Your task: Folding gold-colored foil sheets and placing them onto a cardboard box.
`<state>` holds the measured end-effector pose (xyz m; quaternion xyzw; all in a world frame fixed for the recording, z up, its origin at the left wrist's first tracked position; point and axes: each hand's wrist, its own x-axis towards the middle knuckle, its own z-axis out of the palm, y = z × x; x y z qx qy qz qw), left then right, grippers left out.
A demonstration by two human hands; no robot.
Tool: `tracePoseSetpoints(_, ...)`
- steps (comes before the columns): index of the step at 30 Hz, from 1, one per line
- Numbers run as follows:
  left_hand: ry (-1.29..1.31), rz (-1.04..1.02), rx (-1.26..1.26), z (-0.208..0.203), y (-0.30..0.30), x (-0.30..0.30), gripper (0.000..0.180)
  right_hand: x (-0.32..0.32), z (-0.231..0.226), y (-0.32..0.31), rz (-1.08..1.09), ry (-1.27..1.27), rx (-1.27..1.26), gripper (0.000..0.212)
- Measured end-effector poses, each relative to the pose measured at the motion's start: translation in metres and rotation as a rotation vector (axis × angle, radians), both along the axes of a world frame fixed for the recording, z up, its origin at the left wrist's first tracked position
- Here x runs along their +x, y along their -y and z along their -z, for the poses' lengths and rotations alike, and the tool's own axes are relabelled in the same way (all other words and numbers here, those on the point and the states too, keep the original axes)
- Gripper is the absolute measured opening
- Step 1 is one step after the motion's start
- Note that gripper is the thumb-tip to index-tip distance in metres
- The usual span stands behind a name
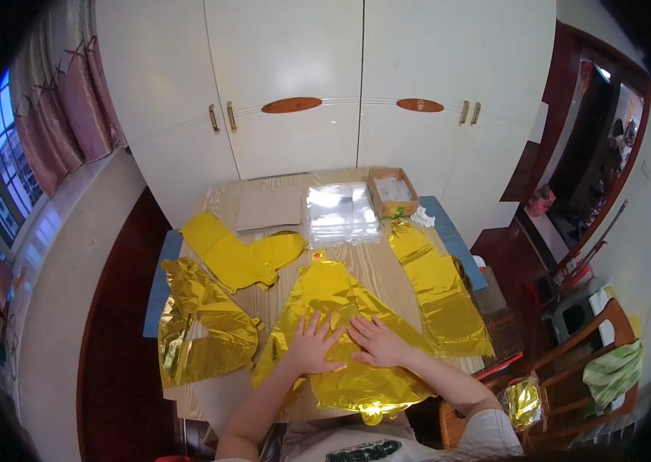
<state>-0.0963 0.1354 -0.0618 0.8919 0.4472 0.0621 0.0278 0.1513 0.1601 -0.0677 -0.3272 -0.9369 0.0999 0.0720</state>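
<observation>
Spread across the near middle of the table is a flat gold foil balloon (333, 289), wide at the near side and narrow at the far end, with a small red spot near its tip. My left hand (315, 346) lies flat on it, fingers stretched out. Beside it, my right hand (378, 342) also rests palm down on the foil, fingers spread. Neither hand grips anything. More flat gold foil balloons lie around: a crumpled one (206, 327) at the left, another (241, 254) at the far left, and a long one (445, 296) at the right.
Toward the back of the table are a stack of clear plastic bags (342, 214), a pale cardboard sheet (269, 209) and a small cardboard box (393, 191). White cabinets (287, 69) stand behind. A wooden chair (572, 385) at the right carries a green cloth (612, 373) and a gold foil packet (524, 402).
</observation>
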Motion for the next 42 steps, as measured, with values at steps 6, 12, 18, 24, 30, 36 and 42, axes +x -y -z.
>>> tracePoseSetpoints(6, 0.022, 0.001, 0.003, 0.002, -0.002, 0.0, 0.094, 0.019, 0.01, -0.044, 0.006, -0.202, -0.044, 0.044)
tracePoseSetpoints(12, 0.011, -0.007, -0.029, 0.0, -0.001, -0.001, 0.094, 0.018, 0.011, -0.06, 0.027, -0.158, -0.008, 0.051)
tracePoseSetpoints(18, 0.018, -0.008, 0.003, 0.001, -0.001, -0.001, 0.096, 0.018, -0.002, -0.068, 0.038, 0.031, -0.064, 0.078)
tracePoseSetpoints(24, 0.03, 0.0, 0.021, 0.003, -0.002, 0.0, 0.095, 0.014, -0.009, -0.076, 0.046, 0.176, -0.067, 0.102)
tracePoseSetpoints(30, 0.074, -0.003, 0.018, 0.003, -0.002, -0.001, 0.094, 0.006, -0.015, -0.082, 0.041, 0.296, -0.058, 0.121)
tracePoseSetpoints(36, 0.01, 0.039, 0.083, -0.016, -0.002, 0.007, 0.083, 0.006, -0.015, -0.084, 0.033, 0.326, -0.019, 0.124)
tracePoseSetpoints(42, 0.036, 0.135, -0.02, 0.004, -0.02, 0.026, 0.062, 0.002, -0.02, -0.085, 0.048, 0.35, -0.05, 0.126)
